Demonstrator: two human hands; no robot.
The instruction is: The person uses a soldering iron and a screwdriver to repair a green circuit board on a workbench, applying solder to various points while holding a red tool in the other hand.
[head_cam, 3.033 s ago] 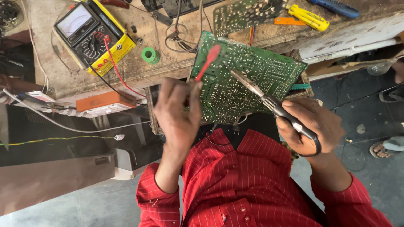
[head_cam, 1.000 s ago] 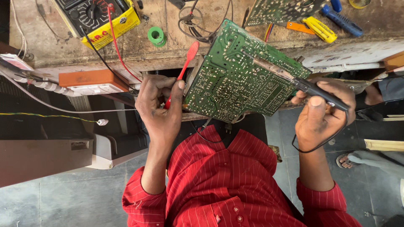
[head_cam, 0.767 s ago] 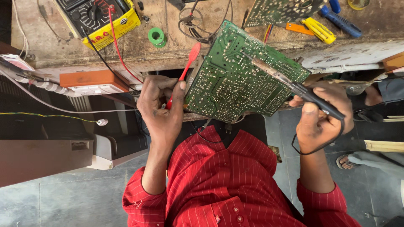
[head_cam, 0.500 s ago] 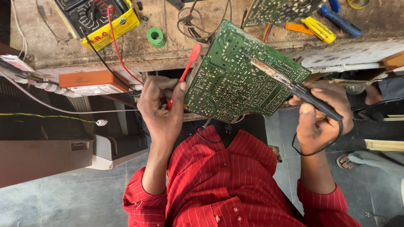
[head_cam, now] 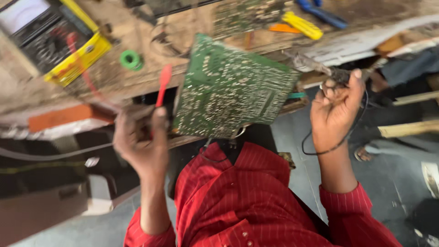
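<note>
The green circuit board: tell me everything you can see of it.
The green circuit board is a large, roughly rectangular panel, its solder side up and covered in pale silvery tracks and dots. It stands tilted, propped against the edge of the worn wooden workbench above the person's lap. Motion blur hides fine detail. The left hand, holding a red-handled probe, is beside its left edge; the right hand holds a soldering iron off its upper right corner.

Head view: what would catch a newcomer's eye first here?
The big green circuit board tilted at mid-frame, against the workbench edge. The left hand holds a red probe beside it; the right hand grips a soldering iron off its right edge. A yellow multimeter sits upper left.
</note>
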